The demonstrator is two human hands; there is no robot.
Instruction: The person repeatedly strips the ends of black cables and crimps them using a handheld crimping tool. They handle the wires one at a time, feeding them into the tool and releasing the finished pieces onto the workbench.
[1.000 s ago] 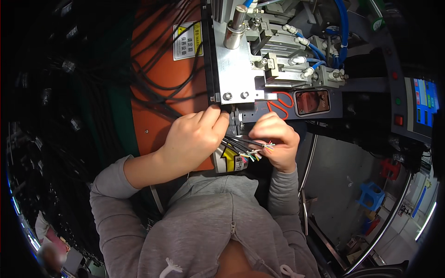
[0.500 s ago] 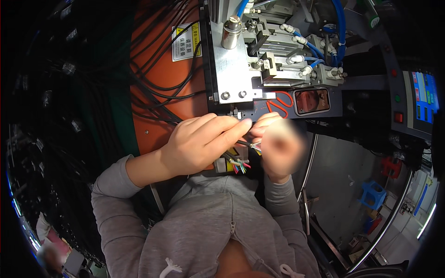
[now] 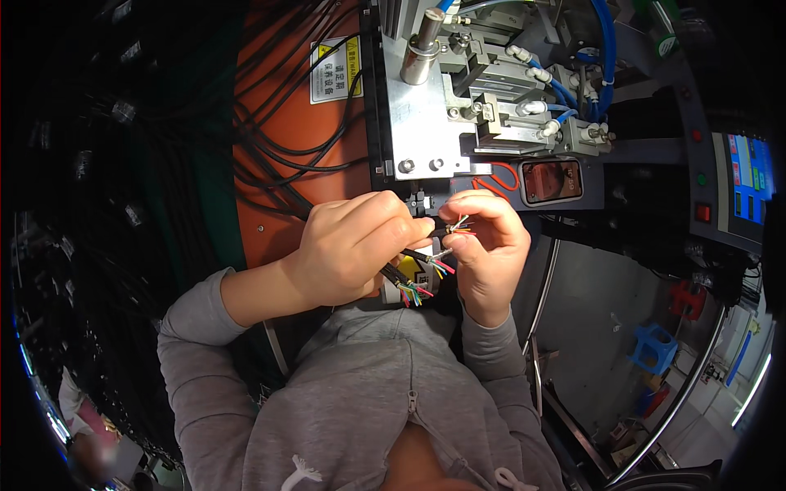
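Orange panel (image 3: 278,239), two hands (image 3: 344,245) (image 3: 497,258), several cables (image 3: 396,273)

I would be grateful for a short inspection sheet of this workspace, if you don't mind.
Surface: orange panel, strewn with black cables.
Job's things: bundle of black cables, coloured wires exposed at the ends.
Clutter: phone and red loops, perhaps scissors handles, beside the machine.
Grips: left grip closed on the bundle; right grip at one cable's wires, contact unclear.
Cables: loose, overlapping on the panel.
Surroundings: lit screen and blue stool, both right.
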